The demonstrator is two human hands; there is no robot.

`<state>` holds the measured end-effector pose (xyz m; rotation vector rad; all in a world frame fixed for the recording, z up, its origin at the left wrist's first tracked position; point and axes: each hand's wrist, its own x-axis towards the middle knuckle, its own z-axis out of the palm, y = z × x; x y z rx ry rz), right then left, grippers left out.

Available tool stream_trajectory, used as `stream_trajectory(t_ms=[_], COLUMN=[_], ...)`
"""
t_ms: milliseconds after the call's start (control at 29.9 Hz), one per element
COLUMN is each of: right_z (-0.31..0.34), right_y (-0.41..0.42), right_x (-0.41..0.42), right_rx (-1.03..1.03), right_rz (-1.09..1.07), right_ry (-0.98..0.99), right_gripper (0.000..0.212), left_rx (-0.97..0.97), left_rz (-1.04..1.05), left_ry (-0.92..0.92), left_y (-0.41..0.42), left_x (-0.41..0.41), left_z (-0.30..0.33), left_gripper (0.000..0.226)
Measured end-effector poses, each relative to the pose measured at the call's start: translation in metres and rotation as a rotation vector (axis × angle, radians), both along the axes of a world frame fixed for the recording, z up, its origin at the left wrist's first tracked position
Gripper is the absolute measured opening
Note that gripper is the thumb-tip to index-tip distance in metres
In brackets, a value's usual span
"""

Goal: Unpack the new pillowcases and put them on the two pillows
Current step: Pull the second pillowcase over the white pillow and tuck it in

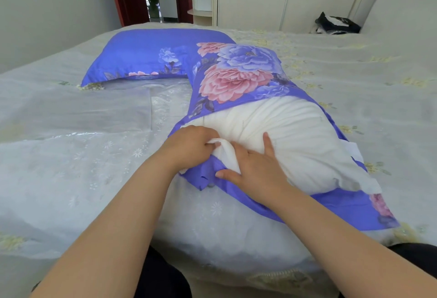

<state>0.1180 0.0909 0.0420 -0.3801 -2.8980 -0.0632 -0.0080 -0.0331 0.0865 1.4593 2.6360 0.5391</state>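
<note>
A white pillow [290, 137] lies on the bed, its far half inside a purple floral pillowcase [236, 78] and its near half bare. My left hand [189, 146] grips a bunched corner of the white pillow at the case's open edge. My right hand [255, 167] lies flat on the pillow, fingers spread, the thumb touching the purple edge of the case. A second pillow [151, 54], fully in a matching purple case, lies further back on the left.
Clear plastic packaging [78, 118] lies flat on the bed to the left. The bed [354, 73] has a pale flowered cover. A dark pile of clothes [335, 24] sits at the far right corner. A wardrobe and a doorway stand behind.
</note>
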Motion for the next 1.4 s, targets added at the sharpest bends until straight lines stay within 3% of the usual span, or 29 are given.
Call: stream_trajectory(t_ms=[100,401,534,635,702,835,902,969,1036,1102,1303,1403], right_z=[0.002,0.001,0.006,0.008,0.01,0.022,0.031,0.039,0.043,0.043,0.045,0.028], right_y=[0.009,0.004,0.019,0.028,0.036,0.049,0.055,0.059,0.063,0.065,0.052,0.028], right_x=[0.002,-0.006,-0.011,-0.011,-0.014,-0.023,-0.027,-0.03,-0.033,-0.034,-0.02,0.002], right_rx=[-0.107,-0.16,-0.318,-0.493,-0.631,-0.78,-0.793,-0.791,-0.771,-0.713,-0.449,0.089], right_rz=[0.018,-0.041,-0.075,-0.132,-0.197,-0.254,-0.263,-0.264,-0.271,-0.282,-0.305,-0.233], right_ry=[-0.026,-0.028,0.052,0.147,0.194,0.22,0.231,0.22,0.164,0.1,0.182,0.32], right_gripper=[0.071,0.067,0.049,0.04,0.034,0.039,0.035,0.034,0.04,0.049,0.047,0.07], left_rx=[0.03,0.158,0.478,0.751,0.821,0.701,0.57,0.413,0.251,0.161,0.221,0.249], left_rz=[0.017,0.007,-0.019,0.03,-0.008,-0.182,-0.128,-0.048,-0.063,-0.089,-0.136,-0.137], left_ry=[-0.085,0.004,0.064,0.278,0.423,0.5,0.52,0.612,0.707,0.718,0.425,0.285], left_y=[-0.002,-0.001,0.0,-0.005,-0.01,-0.014,-0.008,-0.002,0.005,0.017,0.05,0.062], left_x=[-0.002,0.015,0.013,0.017,0.019,0.028,0.028,0.021,0.011,0.008,-0.007,-0.012], left_z=[0.005,0.007,0.002,0.006,0.007,-0.014,-0.033,-0.049,-0.06,-0.064,-0.051,-0.039], left_gripper=[0.021,0.015,0.016,0.026,0.034,0.045,0.045,0.065,0.096,0.108,0.07,0.05])
